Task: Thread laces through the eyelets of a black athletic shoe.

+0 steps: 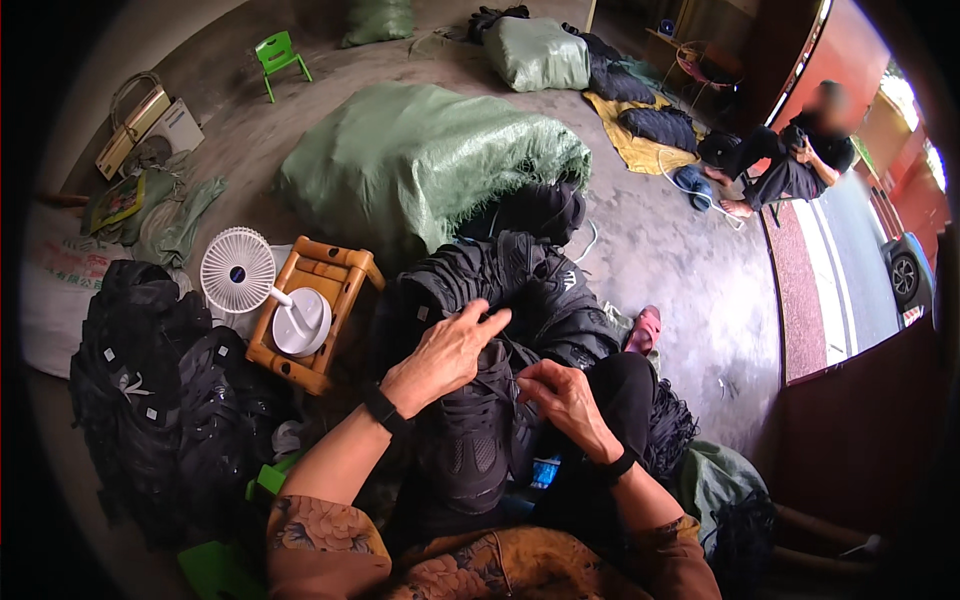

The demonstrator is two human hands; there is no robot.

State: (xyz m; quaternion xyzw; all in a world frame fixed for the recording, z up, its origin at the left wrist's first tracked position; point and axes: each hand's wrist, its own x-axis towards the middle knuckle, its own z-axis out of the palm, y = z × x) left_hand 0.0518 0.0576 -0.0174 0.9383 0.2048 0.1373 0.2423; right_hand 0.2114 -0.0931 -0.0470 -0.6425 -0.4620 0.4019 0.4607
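Note:
On my lap lies a black mesh shoe upper [470,440], its toe toward me and its laced part between my hands. My left hand [445,358] is over its left upper side, fingers stretched and apart, with nothing visible in them. At the shoe's right edge my right hand [568,398] is closed, thumb and forefinger pinched together beside the laces; what they hold is too small to make out. Just beyond my hands rests a row of black shoe uppers [545,290], stacked close together. Another heap of black shoe uppers [180,390] lies at my left.
A large green woven sack [400,160] with black pieces at its mouth lies ahead. A white fan [300,320] stands on a bamboo stool [340,268]. A bundle of black laces [672,420] hangs by my right knee. Another person [800,160] sits by the doorway at right.

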